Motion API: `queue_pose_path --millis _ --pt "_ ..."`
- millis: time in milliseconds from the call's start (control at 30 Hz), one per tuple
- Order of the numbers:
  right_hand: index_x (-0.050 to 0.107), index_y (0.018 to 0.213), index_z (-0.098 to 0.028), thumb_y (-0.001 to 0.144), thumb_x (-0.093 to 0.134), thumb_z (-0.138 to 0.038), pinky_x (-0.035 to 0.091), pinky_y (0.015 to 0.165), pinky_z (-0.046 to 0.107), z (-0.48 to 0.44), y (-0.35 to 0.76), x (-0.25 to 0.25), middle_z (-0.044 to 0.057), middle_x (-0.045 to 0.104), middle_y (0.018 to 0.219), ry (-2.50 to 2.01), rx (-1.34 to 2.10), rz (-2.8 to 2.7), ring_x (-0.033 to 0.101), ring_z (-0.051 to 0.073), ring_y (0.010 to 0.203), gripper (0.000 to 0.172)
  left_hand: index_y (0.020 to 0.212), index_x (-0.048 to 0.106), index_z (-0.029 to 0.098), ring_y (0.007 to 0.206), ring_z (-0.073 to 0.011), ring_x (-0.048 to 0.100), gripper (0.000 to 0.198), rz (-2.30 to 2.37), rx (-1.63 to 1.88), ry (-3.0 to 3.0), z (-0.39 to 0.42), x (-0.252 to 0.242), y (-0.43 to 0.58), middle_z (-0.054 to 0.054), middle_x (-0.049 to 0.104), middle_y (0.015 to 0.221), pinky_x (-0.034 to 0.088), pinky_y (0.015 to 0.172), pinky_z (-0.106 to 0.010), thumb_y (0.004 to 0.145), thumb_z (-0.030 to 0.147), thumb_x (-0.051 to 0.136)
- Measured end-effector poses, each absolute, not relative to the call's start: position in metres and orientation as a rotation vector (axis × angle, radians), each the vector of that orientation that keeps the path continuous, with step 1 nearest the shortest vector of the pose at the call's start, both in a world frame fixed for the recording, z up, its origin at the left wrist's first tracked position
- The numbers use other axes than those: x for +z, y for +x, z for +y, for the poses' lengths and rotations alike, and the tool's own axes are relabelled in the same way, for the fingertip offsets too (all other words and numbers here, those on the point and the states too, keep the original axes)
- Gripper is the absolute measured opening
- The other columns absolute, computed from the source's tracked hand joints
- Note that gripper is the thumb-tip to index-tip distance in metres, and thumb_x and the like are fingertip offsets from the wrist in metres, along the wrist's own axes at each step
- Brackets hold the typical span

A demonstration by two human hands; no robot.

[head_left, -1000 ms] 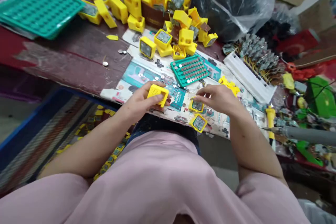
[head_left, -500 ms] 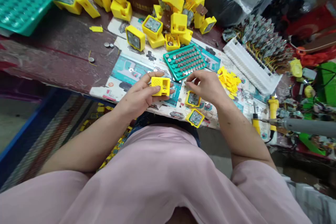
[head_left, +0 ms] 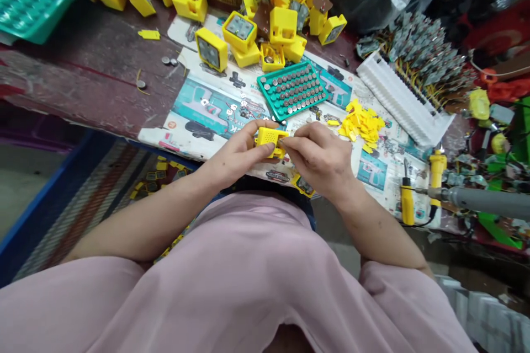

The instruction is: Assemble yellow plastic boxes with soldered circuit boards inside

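My left hand (head_left: 238, 155) grips a small yellow plastic case (head_left: 269, 138) with a perforated face, held just above the table's front edge. My right hand (head_left: 318, 157) is closed in a pinch against the case's right side; what its fingertips hold is too small to see. Just behind both hands lies a teal tray (head_left: 293, 90) filled with several button cells. A yellow framed part (head_left: 303, 186) peeks out under my right hand.
A pile of yellow cases (head_left: 252, 22) fills the back of the table. Small yellow clips (head_left: 361, 124) lie right of the tray, beside a white rack of wired parts (head_left: 403, 102). Two yellow-handled screwdrivers (head_left: 434, 176) and a grey tool (head_left: 484, 199) lie at right. A blue bin (head_left: 83, 193) sits below left.
My right hand moved from the framed parts toward the teal tray, then came left to the case in my left hand. The left hand lifted the case slightly toward it.
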State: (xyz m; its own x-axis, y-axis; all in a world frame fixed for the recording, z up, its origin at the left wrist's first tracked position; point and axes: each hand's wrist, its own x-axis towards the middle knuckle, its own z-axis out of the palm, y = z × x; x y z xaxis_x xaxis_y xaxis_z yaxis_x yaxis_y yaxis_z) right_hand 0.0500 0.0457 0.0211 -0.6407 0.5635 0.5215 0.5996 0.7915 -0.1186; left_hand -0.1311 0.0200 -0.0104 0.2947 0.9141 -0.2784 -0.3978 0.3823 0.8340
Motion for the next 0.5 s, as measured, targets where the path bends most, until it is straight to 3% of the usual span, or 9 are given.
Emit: queue_pose_path --millis 133,267,500 --pt "0.072 0.095 -0.021 0.097 0.051 -0.019 0.035 0.056 0.027 0.045 0.052 0.028 0.002 0.07 0.088 -0.843 -0.217 -2.611 0.061 0.012 0.077 0.021 0.11 0.052 0.021 0.083 -0.014 0.066 0.046 0.929 0.992 0.855 0.016 -0.012 -0.131 0.002 0.063 0.092 0.059 0.076 -0.027 0.073 0.032 0.076" --pt "0.073 0.101 -0.025 0.099 0.049 -0.025 0.041 0.061 0.026 0.058 0.065 0.033 0.002 0.07 0.093 -0.991 0.109 -2.549 0.061 0.012 0.078 0.024 0.112 0.051 0.02 0.086 -0.0176 0.068 0.045 0.996 1.024 0.848 0.017 -0.01 -0.138 0.0 0.065 0.096 0.058 0.076 -0.031 0.074 0.03 0.072" --pt "0.078 0.084 -0.024 0.09 0.066 -0.033 0.038 0.074 0.037 0.065 0.062 0.019 0.006 0.071 0.089 -1.24 0.188 -2.767 0.053 0.023 0.088 0.017 0.11 0.05 0.019 0.085 -0.0205 0.071 0.047 1.058 1.076 0.77 0.021 -0.006 -0.151 -0.003 0.068 0.096 0.058 0.074 -0.032 0.07 0.029 0.073"
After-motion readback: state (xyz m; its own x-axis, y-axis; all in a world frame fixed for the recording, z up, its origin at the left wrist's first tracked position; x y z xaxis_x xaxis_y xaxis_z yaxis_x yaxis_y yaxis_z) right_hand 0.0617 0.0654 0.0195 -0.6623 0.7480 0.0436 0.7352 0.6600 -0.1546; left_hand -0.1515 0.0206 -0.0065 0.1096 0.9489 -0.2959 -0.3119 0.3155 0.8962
